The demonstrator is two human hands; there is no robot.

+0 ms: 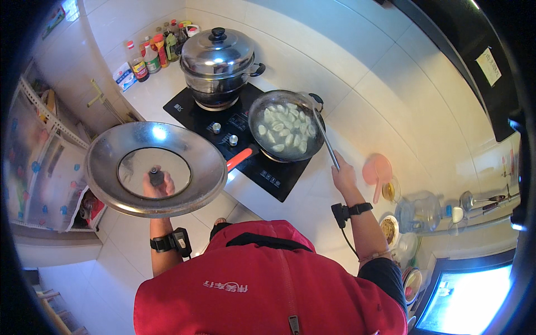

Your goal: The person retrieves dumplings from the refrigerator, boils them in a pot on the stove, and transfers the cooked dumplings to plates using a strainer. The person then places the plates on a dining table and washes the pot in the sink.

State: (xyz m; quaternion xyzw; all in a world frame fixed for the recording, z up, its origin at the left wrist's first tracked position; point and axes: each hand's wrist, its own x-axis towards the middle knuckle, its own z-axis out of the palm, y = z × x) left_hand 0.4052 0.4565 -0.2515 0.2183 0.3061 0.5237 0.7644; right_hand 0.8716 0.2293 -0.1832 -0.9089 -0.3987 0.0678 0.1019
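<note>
My left hand (158, 184), seen through the glass centre of a metal pan lid (201, 138), holds the lid by its dark knob, out to the left of the stove. My right hand (344, 172) grips the metal handle of a utensil (325, 136); its far end reaches the wok's rear rim by the black side handle, and its head cannot be made out. Pale dumplings (289, 125) lie in cloudy liquid in the wok (256, 140), which sits on the right burner. The wok's red long handle (240, 158) points towards the lid's right edge.
A lidded steel steamer pot (217, 63) stands on the left burner of the black cooktop (276, 180). Sauce bottles (153, 58) line the back left corner. At right are a pink ladle (377, 169), a bowl (389, 230) and a clear plastic jug (418, 212).
</note>
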